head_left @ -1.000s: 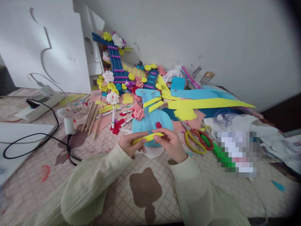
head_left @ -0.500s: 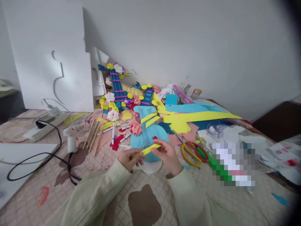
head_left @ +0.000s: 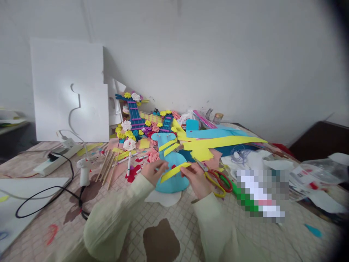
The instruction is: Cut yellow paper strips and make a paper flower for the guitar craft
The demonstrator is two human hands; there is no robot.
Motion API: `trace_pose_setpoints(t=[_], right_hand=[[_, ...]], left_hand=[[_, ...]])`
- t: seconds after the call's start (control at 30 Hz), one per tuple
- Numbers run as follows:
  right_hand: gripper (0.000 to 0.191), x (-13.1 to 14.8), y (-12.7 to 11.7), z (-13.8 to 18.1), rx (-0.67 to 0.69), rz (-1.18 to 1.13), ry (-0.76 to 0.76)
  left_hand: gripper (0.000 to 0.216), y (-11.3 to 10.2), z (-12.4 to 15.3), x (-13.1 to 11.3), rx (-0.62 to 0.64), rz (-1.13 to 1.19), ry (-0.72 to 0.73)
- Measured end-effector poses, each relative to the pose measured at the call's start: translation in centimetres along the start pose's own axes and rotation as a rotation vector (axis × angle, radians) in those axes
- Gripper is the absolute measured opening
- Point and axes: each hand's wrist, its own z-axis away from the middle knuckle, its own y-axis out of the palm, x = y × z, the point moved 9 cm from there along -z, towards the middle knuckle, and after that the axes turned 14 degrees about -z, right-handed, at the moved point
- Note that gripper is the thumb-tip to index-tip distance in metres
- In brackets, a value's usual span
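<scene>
Right hand [head_left: 198,179]: fingers pinched on yellow strip [head_left: 174,174] at its right end, strip above blue cut-out [head_left: 172,187]. Left hand [head_left: 153,173], gripping strip earlier, now off it, fingers loosely parted. Beyond: two yellow pieces [head_left: 171,149] across cut-out, unchanged.

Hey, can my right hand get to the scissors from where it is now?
Probably yes: the scissors lie just beside the right hand, and no object appears to cover the red handle. That hand pinches the yellow strip, though, so it may need freeing.
</scene>
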Motion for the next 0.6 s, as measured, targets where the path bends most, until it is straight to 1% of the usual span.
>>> trace_pose_setpoints(t=[0.03,0.1,0.2,0.3,0.43,0.6], right_hand=[[0.016,0.4,-0.6,-0.2,-0.026,-0.019,-0.015],[0.017,0.9,-1.8,-0.5,-0.076,-0.052,-0.038],[0.018,1.3,-3.2,-0.9,-0.130,-0.087,-0.054],[0.020,1.4,-4.2,-1.3,-0.162,-0.100,-0.063],[0.021,1.3,-4.8,-1.7,-0.181,-0.102,-0.067],[0.021,1.6,-4.8,-1.7,-0.190,-0.102,-0.058]], left_hand=[[0.025,-0.5,-1.5,-0.3,-0.015,-0.063,0.010],[0.022,-0.6,-4.7,-0.8,-0.006,-0.173,0.032],[0.023,1.0,-9.3,-0.8,0.069,-0.329,0.031],[0.029,3.1,-12.3,-0.2,0.144,-0.484,-0.010],[0.031,4.9,-14.0,0.8,0.218,-0.657,-0.086],[0.031,5.8,-14.5,1.9,0.269,-0.760,-0.143]])
